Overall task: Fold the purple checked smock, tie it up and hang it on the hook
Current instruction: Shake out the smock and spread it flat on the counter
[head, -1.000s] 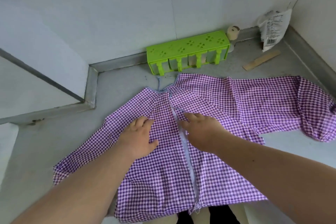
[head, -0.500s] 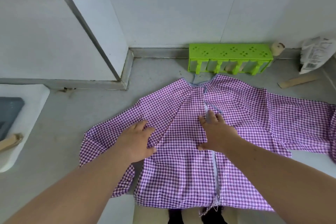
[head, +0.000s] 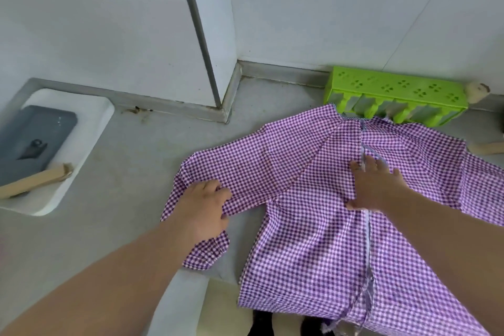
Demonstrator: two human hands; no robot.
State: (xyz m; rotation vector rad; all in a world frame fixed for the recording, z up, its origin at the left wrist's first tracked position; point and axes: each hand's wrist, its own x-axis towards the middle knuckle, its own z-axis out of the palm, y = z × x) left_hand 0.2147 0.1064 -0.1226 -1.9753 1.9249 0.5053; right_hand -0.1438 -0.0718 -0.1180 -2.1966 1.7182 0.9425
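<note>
the smock (head: 313, 226) is spread flat on the counter (head: 122, 213). its left sleeve is gripped by the left hand (head: 201, 213). the middle seam is pressed by the right hand (head: 377, 188), fingers straight.

I count one purple checked smock (head: 313, 199) spread on the grey counter (head: 122, 172), and I take it as my landmark. Two hands are on it: my left hand (head: 200, 210) on its left sleeve, my right hand (head: 377, 185) at its middle seam. One green rack (head: 395, 95) stands just behind its collar. I see two wooden sticks: one (head: 488, 148) right of the smock, one (head: 32, 181) far left, on the one white tray (head: 81, 144).
</note>
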